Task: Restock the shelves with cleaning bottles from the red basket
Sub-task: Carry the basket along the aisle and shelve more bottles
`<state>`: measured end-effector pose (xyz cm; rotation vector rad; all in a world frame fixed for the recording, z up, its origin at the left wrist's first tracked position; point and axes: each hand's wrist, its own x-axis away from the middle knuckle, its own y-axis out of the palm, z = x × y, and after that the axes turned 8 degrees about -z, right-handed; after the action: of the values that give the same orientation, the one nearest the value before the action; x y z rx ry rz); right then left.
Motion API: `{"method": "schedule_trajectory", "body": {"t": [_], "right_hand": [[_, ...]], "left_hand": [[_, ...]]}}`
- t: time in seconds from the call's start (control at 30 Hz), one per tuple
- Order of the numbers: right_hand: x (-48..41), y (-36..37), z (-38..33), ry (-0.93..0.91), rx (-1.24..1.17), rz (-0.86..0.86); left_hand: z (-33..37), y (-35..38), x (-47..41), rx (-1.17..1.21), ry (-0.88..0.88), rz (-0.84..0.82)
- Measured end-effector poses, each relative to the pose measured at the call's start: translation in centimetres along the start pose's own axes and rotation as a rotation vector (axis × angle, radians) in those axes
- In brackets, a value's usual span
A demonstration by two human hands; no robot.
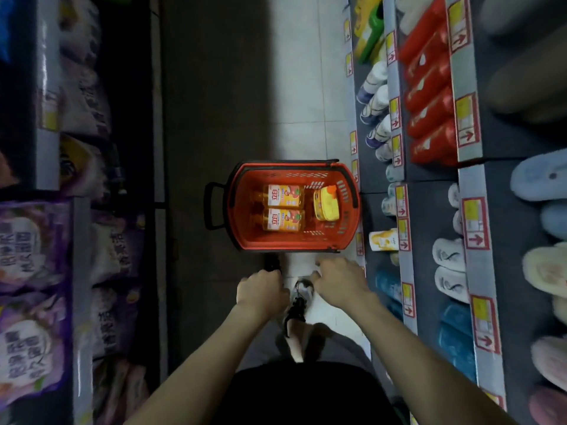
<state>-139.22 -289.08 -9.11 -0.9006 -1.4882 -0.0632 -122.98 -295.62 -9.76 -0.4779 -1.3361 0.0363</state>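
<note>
Red plastic basket (291, 246) is sitting just ahead; left hand (260, 291) is gripping a black handle (271, 262), right hand (340, 282) hanging loose, empty.

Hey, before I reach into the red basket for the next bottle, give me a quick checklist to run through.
1. Stock left in the basket: ok. Two orange bottles lie flat in it, with a yellow bottle beside them.
2. Right hand free: ok, nothing seen in it.
3. Left hand free: not ok. It grips the black handle.
4. Basket within reach: ok, probably. It sits on the floor just ahead of both hands.
5. Room on the shelf for these bottles: cannot tell, too blurred.
</note>
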Motion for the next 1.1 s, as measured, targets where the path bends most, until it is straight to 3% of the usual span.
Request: {"method": "schedule_trajectory", "body": {"t": [0.27,0.57,0.73,1.0,1.03,1.1], "right_hand": [[-9.7,-4.5,1.7,0.039,0.024,-0.045],[-21.6,-5.2,8.4,0.038,0.044,-0.036],[-28.4,-2.9,11.8,0.019,0.085,-0.114],[-35.2,0.9,14.3,0.213,-0.192,-0.09],[-35.5,0.8,14.3,0.278,-0.29,-0.143],[-35.7,0.1,13.6,0.337,-0.461,-0.404]], "left_hand": [[3.2,-7.4,-11.2,-0.063,0.078,0.069],[8.8,-8.0,-24.9,-0.289,0.07,0.003],[11.3,-4.9,-32.7,-0.255,0.072,-0.016],[13.6,1.5,-40.3,-0.044,0.174,-0.085],[13.7,2.0,-40.9,0.011,0.19,-0.095],[13.8,2.8,-41.9,0.196,0.203,-0.114]]}}
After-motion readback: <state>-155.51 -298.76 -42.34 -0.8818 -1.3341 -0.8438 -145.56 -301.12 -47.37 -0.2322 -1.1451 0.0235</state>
